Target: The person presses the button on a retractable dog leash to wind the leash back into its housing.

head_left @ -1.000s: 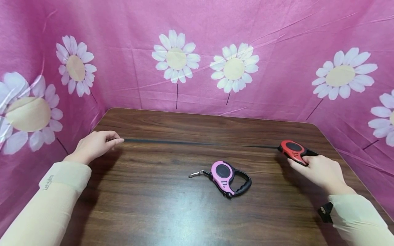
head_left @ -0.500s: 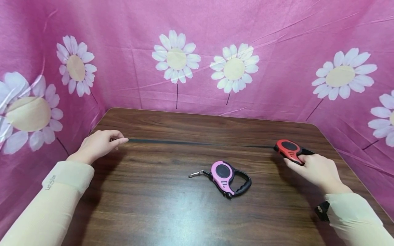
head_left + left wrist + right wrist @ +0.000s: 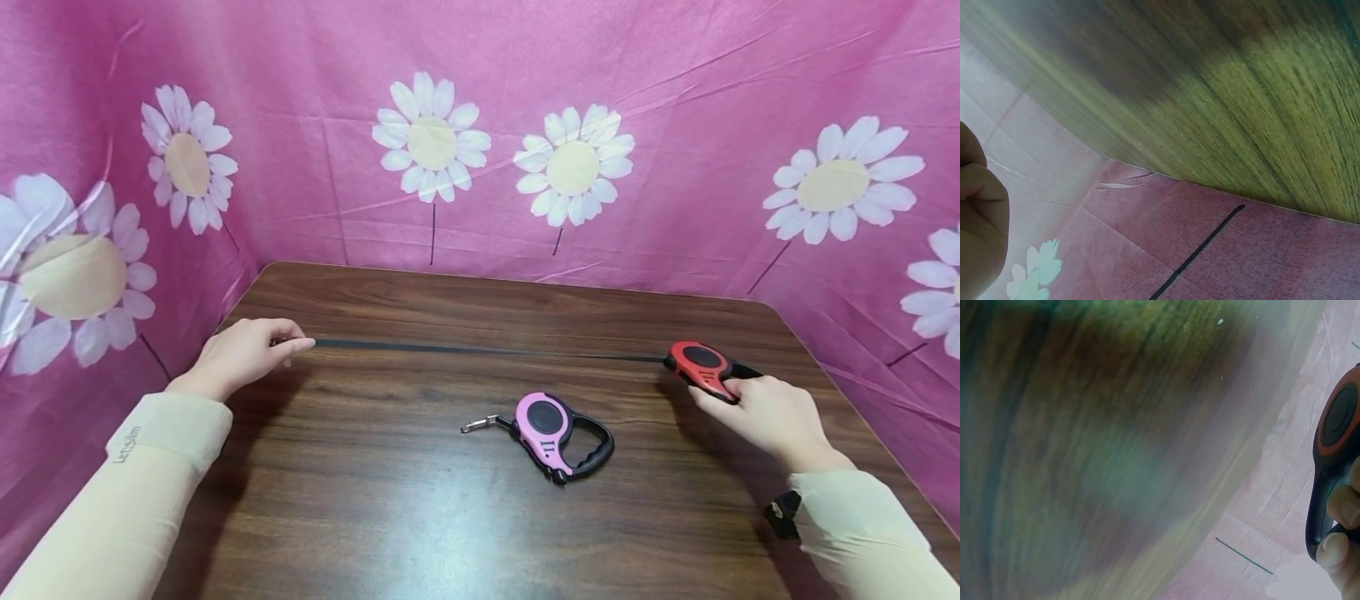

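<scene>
In the head view a red and black retractable dog leash [image 3: 697, 358] is held by its handle in my right hand [image 3: 776, 417], at the right side of the table. Its thin black strap [image 3: 420, 347] runs straight across to my left hand [image 3: 247, 354], which pinches the far end between thumb and fingers. The end of the strap is hidden inside that hand. The right wrist view shows fingers [image 3: 1344, 506] curled through the leash's handle loop. At the left wrist view's edge, my left hand's fingers [image 3: 982, 187] are bent inward.
A pink and black retractable leash [image 3: 542, 421] lies on the brown wooden table [image 3: 360, 508] in front of the strap, its metal clip [image 3: 478, 424] pointing left. Pink cloth [image 3: 495, 50] printed with white daisies encloses the table's back and sides.
Over the last second my left hand has shifted slightly right and my right hand, with the red leash, slightly left. The strap's visible span is shorter. The pink leash stays put.
</scene>
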